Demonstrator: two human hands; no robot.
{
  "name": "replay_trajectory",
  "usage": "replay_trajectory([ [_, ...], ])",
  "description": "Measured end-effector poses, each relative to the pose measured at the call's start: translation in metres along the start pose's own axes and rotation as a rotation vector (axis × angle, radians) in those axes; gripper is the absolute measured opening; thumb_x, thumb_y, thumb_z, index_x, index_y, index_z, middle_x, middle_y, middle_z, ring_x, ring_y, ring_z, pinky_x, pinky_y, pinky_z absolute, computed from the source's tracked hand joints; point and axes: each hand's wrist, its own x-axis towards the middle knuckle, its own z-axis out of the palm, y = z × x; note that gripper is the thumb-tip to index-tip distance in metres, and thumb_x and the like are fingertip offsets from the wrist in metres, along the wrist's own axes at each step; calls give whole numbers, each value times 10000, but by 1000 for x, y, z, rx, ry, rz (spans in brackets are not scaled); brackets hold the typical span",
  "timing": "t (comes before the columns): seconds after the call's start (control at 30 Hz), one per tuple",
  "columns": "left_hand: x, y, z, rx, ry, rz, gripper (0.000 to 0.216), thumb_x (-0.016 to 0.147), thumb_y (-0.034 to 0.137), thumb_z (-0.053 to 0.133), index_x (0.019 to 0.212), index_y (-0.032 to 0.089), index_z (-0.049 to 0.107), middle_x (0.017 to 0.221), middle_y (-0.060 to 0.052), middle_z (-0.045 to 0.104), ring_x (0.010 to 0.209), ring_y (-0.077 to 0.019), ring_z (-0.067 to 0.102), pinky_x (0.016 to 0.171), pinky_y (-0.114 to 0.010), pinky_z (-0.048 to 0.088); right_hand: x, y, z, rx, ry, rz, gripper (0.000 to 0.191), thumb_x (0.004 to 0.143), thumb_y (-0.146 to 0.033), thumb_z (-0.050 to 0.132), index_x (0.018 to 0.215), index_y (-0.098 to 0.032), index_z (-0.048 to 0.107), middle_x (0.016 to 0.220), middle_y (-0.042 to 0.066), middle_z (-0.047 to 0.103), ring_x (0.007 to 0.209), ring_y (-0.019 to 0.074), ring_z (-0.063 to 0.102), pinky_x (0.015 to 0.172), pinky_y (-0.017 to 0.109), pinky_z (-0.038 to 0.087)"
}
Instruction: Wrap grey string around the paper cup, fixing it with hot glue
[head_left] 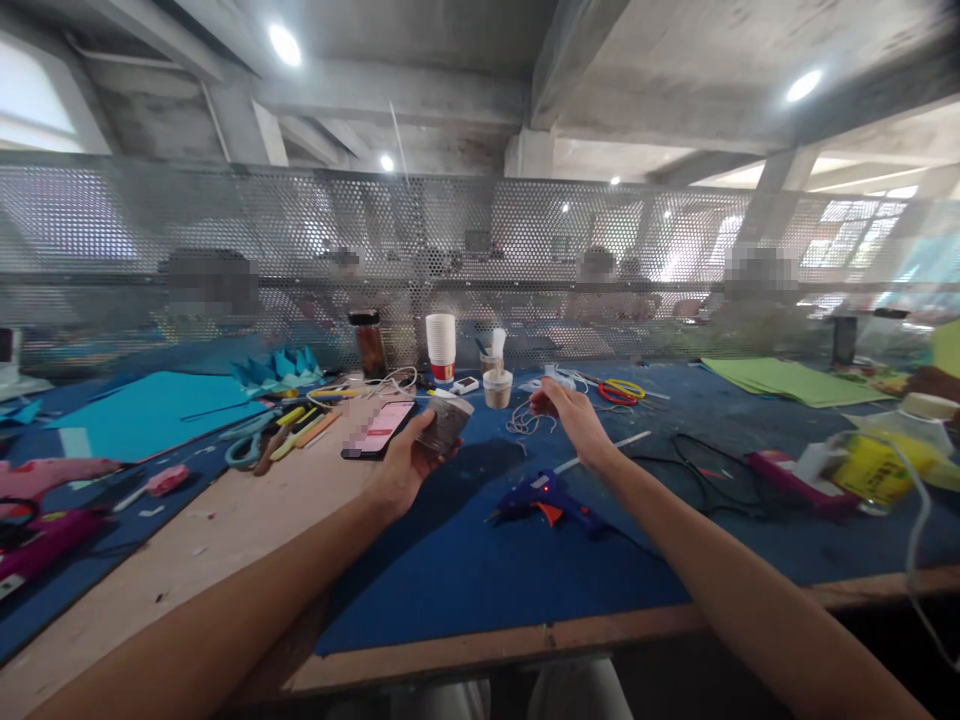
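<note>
My left hand (405, 460) is wrapped round a grey-sided cup (445, 422), which it holds tilted above the table. A phone (381, 430) with a lit pink screen lies just left of that hand. My right hand (571, 412) hovers over the table with its fingers curled together; what they hold, if anything, I cannot make out. Loose white cord (531, 418) lies beside and below its fingertips. Between my forearms rests a blue glue gun (544, 497) with an orange trigger. A small cup with a pale rim (497, 389) stands behind the cord.
A stack of paper cups (441, 347) and a dark-lidded jar (367, 343) stand against the perforated screen (465, 230). Scissors (624, 390) lie at the right; pliers and other tools (289, 435) at the left. Blue sheets (161, 405), green sheets (780, 382) and a power strip (799, 478) flank the workspace.
</note>
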Motion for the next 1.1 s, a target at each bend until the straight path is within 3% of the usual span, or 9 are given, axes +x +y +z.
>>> replay_trajectory([
  [0.07,-2,-2,1,33,-21,2,354,875,376,722,1150,154,714,1036,-101,796,824,-218,760,737,-321,627,3,3,-3,-125,35,-72,427,997,-524,473,847,-204,713,926,71,756,922,223,694,879,345,526],
  [0.2,-3,-4,1,101,-44,58,393,837,404,766,1113,127,731,1036,-116,787,848,-230,748,742,-327,611,3,1,-9,-239,-34,-108,123,861,-279,647,912,-218,740,967,46,750,906,214,658,893,354,483],
  [0.37,-3,-7,0,163,-59,91,434,828,451,781,1120,134,731,1068,-118,774,884,-235,732,768,-333,590,-2,-5,-15,-330,-188,-99,53,810,-213,714,805,-234,762,895,41,743,863,222,655,860,367,477],
  [0.53,-7,-7,3,206,-100,112,408,839,467,774,1083,142,740,1080,-115,760,930,-236,697,798,-345,579,0,-8,-12,-256,-298,3,144,879,-181,659,997,-194,742,981,62,765,745,173,690,760,338,545],
  [0.73,-13,-5,10,198,-131,121,438,803,471,795,1082,139,739,1074,-106,756,917,-239,692,831,-368,565,-11,-16,14,79,-583,191,571,859,-282,763,1381,-179,556,1335,162,690,688,154,746,634,312,615],
  [0.8,-14,-5,11,195,-135,118,453,801,480,794,1100,144,735,1100,-106,750,943,-246,688,848,-376,560,-16,-17,22,251,-715,298,696,798,-331,834,1408,-188,531,1306,151,702,765,179,768,676,306,625],
  [0.87,-13,-6,10,209,-141,118,459,807,490,788,1114,153,730,1110,-100,743,968,-252,677,856,-378,554,-17,-18,25,289,-784,334,633,775,-343,851,1328,-172,594,1131,110,763,821,193,770,723,296,621],
  [0.97,-12,-8,9,245,-141,122,441,810,499,784,1093,165,734,1092,-89,735,962,-251,669,835,-365,547,-14,-20,21,141,-710,228,305,808,-318,798,1052,-158,709,835,50,765,754,177,740,706,282,598],
  [1.1,-11,-8,9,285,-149,98,450,800,506,791,1106,181,740,1091,-84,734,951,-252,682,806,-352,547,-2,-24,13,22,-545,101,137,881,-292,698,933,-166,712,791,36,739,725,153,698,702,274,565],
])
